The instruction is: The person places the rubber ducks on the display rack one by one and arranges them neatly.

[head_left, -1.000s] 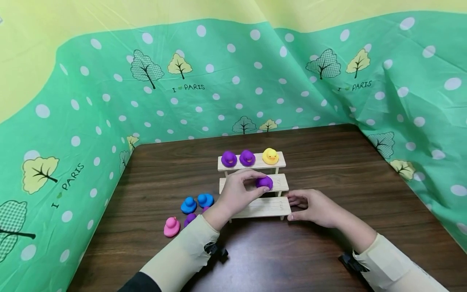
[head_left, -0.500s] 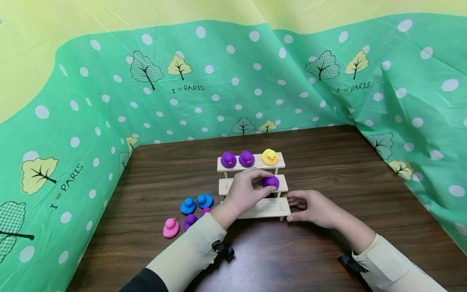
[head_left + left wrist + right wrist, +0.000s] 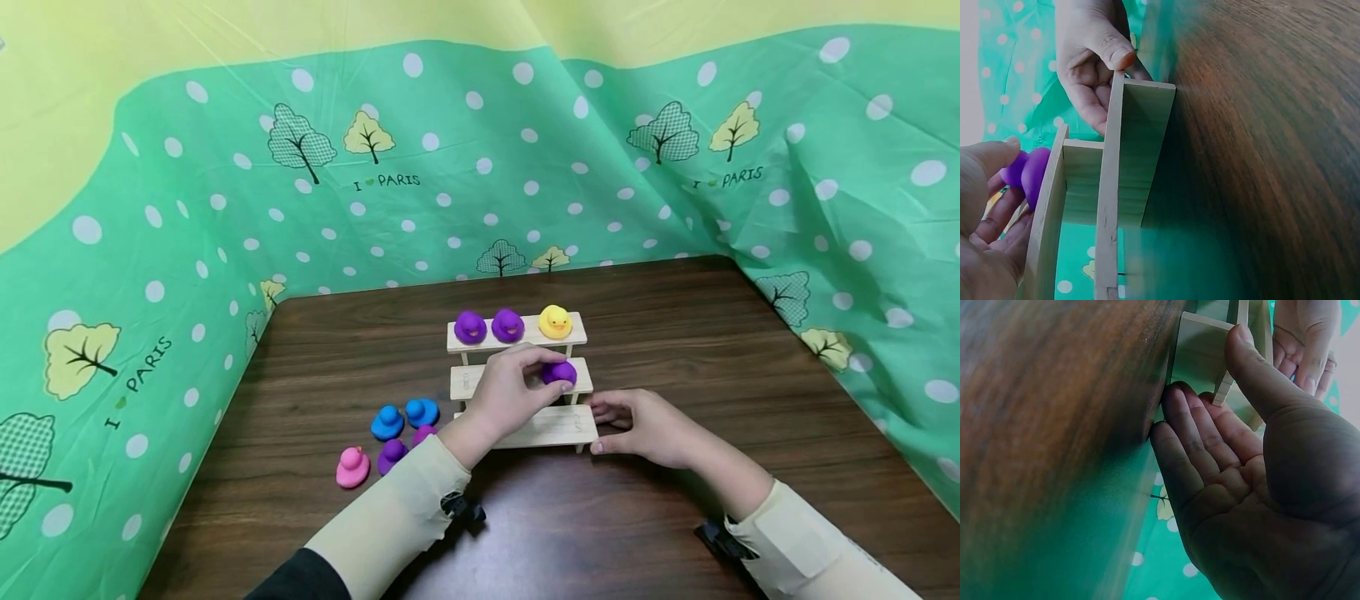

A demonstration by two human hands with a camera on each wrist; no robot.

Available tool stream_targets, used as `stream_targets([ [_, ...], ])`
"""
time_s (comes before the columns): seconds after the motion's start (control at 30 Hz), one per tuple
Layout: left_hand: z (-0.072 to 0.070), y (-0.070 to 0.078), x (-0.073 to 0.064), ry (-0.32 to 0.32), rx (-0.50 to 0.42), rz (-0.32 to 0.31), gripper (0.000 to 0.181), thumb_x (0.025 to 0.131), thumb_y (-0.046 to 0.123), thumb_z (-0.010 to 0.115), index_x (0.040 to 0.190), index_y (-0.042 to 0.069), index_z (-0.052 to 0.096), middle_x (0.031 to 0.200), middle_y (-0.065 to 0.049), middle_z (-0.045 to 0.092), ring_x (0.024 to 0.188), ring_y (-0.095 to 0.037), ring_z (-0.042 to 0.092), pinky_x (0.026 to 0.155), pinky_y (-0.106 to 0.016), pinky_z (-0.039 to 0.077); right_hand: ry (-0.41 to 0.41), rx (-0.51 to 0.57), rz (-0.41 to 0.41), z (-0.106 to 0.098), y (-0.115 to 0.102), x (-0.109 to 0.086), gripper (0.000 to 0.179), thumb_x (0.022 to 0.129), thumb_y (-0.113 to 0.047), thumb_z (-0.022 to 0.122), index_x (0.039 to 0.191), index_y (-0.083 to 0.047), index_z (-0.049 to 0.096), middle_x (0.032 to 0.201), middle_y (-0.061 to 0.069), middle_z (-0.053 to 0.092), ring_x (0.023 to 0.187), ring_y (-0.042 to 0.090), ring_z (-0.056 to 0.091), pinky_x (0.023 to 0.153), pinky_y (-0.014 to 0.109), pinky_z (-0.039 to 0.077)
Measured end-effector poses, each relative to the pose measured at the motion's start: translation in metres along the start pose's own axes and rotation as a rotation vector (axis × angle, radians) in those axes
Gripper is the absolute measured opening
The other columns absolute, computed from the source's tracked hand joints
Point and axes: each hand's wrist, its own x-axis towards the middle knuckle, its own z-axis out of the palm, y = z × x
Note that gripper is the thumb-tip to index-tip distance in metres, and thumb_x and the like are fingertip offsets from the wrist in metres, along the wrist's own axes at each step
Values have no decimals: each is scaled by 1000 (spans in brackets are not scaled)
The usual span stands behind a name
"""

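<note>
My left hand pinches a purple rubber duck between thumb and fingers at the right end of the middle step of a wooden three-step display stand. In the left wrist view this purple duck is right at the step's surface. My right hand holds the right end of the lowest step, thumb at its front corner and fingers at its back. On the top step sit two purple ducks and, at the right, a yellow duck.
Left of the stand, several ducks rest on the dark wooden table: blue ducks, a pink duck and a purple duck, some close to my left sleeve. A green dotted cloth walls the table behind and at both sides.
My left hand has slid the purple duck rightward along the middle step, to near its right end. The right hand and the stand have stayed put.
</note>
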Motion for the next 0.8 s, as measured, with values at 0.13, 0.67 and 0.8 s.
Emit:
stream_targets([
  [0.13,-1,-1,0,-7,13,3,29,87,22,89,113,16,80,108,8,76,95,-3,67,80,-19,58,-1,1,-4,0,0,0,62,85,-27,90,135,-1,64,119,5,74,110,22,71,94,37,60],
  [0.67,-9,-2,-3,-23,-38,6,38,87,18,89,123,12,77,120,6,73,110,-6,68,94,-18,55,-2,16,20,0,-1,0,63,84,-27,91,134,0,65,119,5,74,111,25,70,93,38,60],
  [0.8,-18,-4,-8,-20,-1,30,36,88,19,88,122,13,77,117,5,74,109,-13,69,95,-21,56,-1,11,34,0,-1,0,63,83,-27,91,134,-1,65,119,5,74,111,23,70,93,39,60],
])
